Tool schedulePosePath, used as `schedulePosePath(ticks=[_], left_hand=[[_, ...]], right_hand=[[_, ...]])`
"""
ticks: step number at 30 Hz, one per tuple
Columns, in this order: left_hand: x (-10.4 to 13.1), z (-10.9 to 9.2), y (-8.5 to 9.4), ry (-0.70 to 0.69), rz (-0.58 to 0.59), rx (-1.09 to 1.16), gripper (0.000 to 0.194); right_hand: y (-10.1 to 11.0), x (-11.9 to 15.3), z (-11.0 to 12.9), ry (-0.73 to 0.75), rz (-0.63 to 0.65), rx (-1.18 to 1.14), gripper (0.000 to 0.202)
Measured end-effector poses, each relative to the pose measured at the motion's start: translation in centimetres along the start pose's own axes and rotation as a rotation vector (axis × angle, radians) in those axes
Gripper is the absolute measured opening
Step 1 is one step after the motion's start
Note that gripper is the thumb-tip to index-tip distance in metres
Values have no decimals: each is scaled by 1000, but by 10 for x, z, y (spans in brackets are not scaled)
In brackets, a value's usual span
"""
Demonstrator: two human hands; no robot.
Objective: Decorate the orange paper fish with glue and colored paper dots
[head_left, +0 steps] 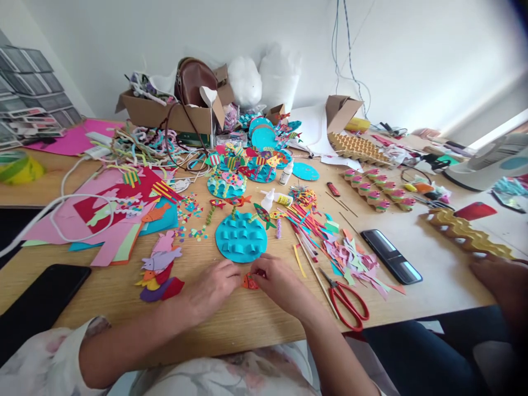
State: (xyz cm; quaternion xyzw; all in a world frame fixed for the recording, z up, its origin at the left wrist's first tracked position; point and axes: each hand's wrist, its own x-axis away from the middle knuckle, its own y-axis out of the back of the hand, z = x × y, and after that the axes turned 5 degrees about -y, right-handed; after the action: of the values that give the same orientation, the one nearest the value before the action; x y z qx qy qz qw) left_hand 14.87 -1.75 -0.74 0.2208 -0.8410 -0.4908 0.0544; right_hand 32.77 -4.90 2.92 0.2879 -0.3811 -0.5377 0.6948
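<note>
Between my hands, just below the blue disc (pixel 241 237) with its rows of curled paper strips, is a small red-orange paper fish (pixel 249 281). My right hand (pixel 277 281) pinches the fish at its right side. My left hand (pixel 216 287) has its fingers drawn together at the fish's left edge; whether they grip it is hard to make out. Paper fish and green twisted stems stand along the disc's far edge. A white glue bottle (pixel 268 199) lies behind it. Red-handled scissors (pixel 348 304) rest right of my right hand.
Stacked paper fish (pixel 159 269) and coloured sheets (pixel 103 212) lie to the left, near a black phone (pixel 43 300). Paper strips (pixel 352 256) and a phone-like black device (pixel 391 256) are on the right. Another person's hand (pixel 495 275) touches a yellow egg carton (pixel 470 234).
</note>
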Motion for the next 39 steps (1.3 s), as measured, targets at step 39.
schedulePosePath(ticks=[39], left_hand=[[-6, 10, 42, 432, -155, 320, 13]], right_hand=[[-16, -2, 10, -70, -15, -596, 9]])
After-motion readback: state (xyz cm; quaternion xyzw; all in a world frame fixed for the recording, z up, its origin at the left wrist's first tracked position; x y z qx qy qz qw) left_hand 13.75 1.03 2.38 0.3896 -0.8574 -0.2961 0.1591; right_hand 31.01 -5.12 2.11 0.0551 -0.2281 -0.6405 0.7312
